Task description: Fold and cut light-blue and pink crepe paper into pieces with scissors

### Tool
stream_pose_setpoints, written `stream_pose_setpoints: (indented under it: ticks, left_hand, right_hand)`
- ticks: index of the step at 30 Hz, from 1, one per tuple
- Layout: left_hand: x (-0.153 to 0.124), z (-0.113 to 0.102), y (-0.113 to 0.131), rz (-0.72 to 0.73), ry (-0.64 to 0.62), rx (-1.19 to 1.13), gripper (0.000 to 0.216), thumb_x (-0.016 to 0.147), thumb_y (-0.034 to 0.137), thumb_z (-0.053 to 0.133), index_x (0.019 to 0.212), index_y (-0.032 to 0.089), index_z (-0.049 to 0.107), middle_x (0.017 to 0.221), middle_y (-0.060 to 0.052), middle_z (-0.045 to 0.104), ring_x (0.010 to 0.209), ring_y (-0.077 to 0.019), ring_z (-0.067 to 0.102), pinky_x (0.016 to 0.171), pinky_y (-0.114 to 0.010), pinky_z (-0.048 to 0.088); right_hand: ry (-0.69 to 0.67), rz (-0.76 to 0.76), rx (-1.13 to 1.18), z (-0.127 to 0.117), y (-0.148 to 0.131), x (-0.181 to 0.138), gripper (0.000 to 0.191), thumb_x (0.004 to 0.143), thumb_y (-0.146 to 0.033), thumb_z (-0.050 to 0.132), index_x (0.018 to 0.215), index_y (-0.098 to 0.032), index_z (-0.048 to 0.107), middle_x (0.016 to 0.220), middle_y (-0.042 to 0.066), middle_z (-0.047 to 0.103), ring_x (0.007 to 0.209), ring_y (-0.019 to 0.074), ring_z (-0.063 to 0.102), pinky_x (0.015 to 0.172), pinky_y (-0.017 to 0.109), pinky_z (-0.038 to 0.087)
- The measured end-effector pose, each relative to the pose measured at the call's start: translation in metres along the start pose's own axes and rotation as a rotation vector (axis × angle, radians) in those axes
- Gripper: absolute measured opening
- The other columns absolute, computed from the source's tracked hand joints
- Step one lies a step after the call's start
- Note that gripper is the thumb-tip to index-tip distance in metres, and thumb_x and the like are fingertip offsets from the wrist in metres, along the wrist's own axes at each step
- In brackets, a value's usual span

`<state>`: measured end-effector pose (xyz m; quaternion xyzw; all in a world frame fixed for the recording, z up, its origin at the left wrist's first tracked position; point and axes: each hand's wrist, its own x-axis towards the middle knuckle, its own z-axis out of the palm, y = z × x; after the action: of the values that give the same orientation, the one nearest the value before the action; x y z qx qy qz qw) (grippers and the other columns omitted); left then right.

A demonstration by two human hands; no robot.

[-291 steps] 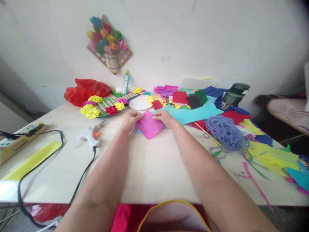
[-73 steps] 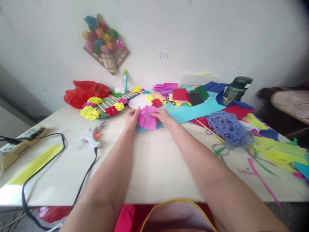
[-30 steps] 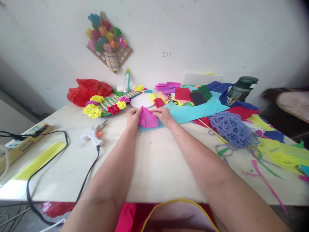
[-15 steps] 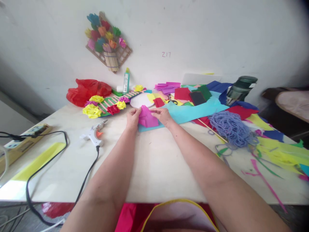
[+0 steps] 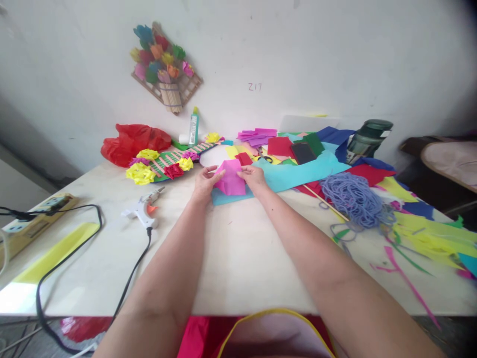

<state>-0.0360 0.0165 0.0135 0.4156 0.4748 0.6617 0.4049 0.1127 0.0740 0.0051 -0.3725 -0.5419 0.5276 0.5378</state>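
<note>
A square-looking sheet of magenta crepe paper (image 5: 231, 180) is stretched between my two hands over the table. My left hand (image 5: 205, 182) pinches its left edge between thumb and fingers. On the opposite edge, my right hand (image 5: 254, 178) grips it the same way. Beneath and behind the sheet lies a long strip of light blue paper (image 5: 298, 172). Left of my hands rests a green guitar-shaped craft (image 5: 167, 160) with yellow, red and purple paper flowers, next to a white round piece (image 5: 211, 158).
A white glue gun (image 5: 143, 211) with its cord lies on the left, near a power strip (image 5: 40, 216). A glue bottle (image 5: 194, 128) stands at the back. To the right are purple-blue yarn (image 5: 352, 198), a thin stick (image 5: 324, 201), a dark bottle (image 5: 368, 140) and coloured paper scraps.
The magenta paper, creased and partly folded before, is now spread flatter and wider. My left hand's fingers have shifted over its left edge. The view has tilted slightly.
</note>
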Motion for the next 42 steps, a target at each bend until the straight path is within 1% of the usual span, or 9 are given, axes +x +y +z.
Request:
stream_pose_setpoints:
  ticks: [4,8,15,19,23,28,31,36,42]
  left_hand:
    - [0.003,-0.003,-0.005,0.047,0.041,-0.017,0.038,0.052,0.041,0.075,0.072,0.013,0.058,0.058,0.002,0.058,0.047,-0.0067,0.050,0.044,-0.018,0.039]
    - [0.004,-0.004,-0.007,0.077,0.071,-0.036,0.033,0.060,0.044,0.070,0.067,0.013,0.058,0.053,0.004,0.054,0.043,-0.0051,0.045,0.041,-0.017,0.037]
    - [0.000,-0.002,-0.005,0.013,-0.063,-0.067,0.042,0.051,0.031,0.077,0.086,0.015,0.060,0.064,0.001,0.062,0.047,-0.0099,0.054,0.045,-0.022,0.045]
    - [0.000,-0.006,-0.005,-0.026,-0.149,-0.120,0.053,0.047,0.022,0.079,0.094,0.016,0.056,0.064,0.001,0.063,0.051,-0.0110,0.057,0.050,-0.023,0.046]
    - [0.002,-0.009,-0.004,-0.029,-0.138,-0.114,0.058,0.047,0.021,0.079,0.099,0.017,0.054,0.059,0.004,0.059,0.048,-0.0085,0.055,0.050,-0.020,0.044]
    - [0.003,-0.007,-0.005,0.002,-0.092,-0.056,0.058,0.047,0.028,0.079,0.099,0.016,0.055,0.055,0.006,0.057,0.046,-0.0064,0.051,0.047,-0.018,0.039]
    - [0.002,-0.005,-0.002,0.030,-0.019,0.006,0.053,0.050,0.035,0.077,0.095,0.014,0.056,0.053,0.005,0.056,0.041,-0.0068,0.049,0.043,-0.019,0.037]
    - [0.003,-0.008,0.006,0.133,0.268,0.061,0.042,0.065,0.050,0.060,0.087,0.014,0.055,0.049,0.002,0.056,0.033,-0.0077,0.044,0.038,-0.021,0.034]
    - [0.005,-0.014,0.008,0.161,0.520,0.047,0.024,0.073,0.035,0.047,0.085,0.014,0.051,0.054,0.002,0.055,0.036,-0.0070,0.045,0.036,-0.018,0.029]
  right_hand:
    - [0.015,-0.005,0.035,-0.001,-0.002,-0.001,0.015,0.053,-0.017,0.066,0.068,-0.016,0.063,0.062,-0.001,0.065,0.060,0.0122,0.060,0.062,0.025,0.047]
    - [-0.003,0.011,0.055,0.000,-0.005,-0.003,0.013,0.052,-0.017,0.066,0.065,-0.015,0.063,0.058,-0.003,0.063,0.054,0.0101,0.056,0.058,0.024,0.045]
    - [0.013,0.019,0.024,0.000,-0.009,-0.005,0.012,0.053,-0.020,0.064,0.064,-0.016,0.060,0.054,-0.005,0.058,0.053,0.0095,0.053,0.055,0.024,0.043]
    - [0.110,0.018,0.011,-0.005,-0.007,0.001,0.019,0.053,-0.021,0.063,0.071,-0.017,0.057,0.057,-0.005,0.057,0.054,0.0100,0.052,0.055,0.023,0.043]
    - [0.267,-0.032,-0.060,-0.011,-0.004,0.009,0.022,0.052,-0.022,0.066,0.064,-0.019,0.047,0.053,-0.007,0.050,0.054,0.0102,0.050,0.056,0.024,0.042]
    - [0.231,-0.084,-0.095,-0.011,-0.005,0.010,0.017,0.056,-0.018,0.063,0.059,-0.020,0.046,0.053,-0.006,0.049,0.056,0.0114,0.051,0.061,0.025,0.043]
    - [0.210,-0.082,-0.089,-0.011,-0.008,0.008,0.014,0.057,-0.017,0.061,0.060,-0.020,0.048,0.053,-0.006,0.050,0.058,0.0120,0.052,0.062,0.025,0.045]
    - [0.144,-0.077,-0.063,-0.015,-0.013,0.006,0.009,0.057,-0.019,0.061,0.064,-0.018,0.055,0.060,-0.003,0.058,0.062,0.0114,0.055,0.065,0.025,0.046]
    - [0.029,0.059,-0.010,-0.012,-0.016,0.000,0.012,0.055,-0.014,0.064,0.067,-0.015,0.062,0.061,-0.003,0.061,0.059,0.0098,0.055,0.066,0.026,0.046]
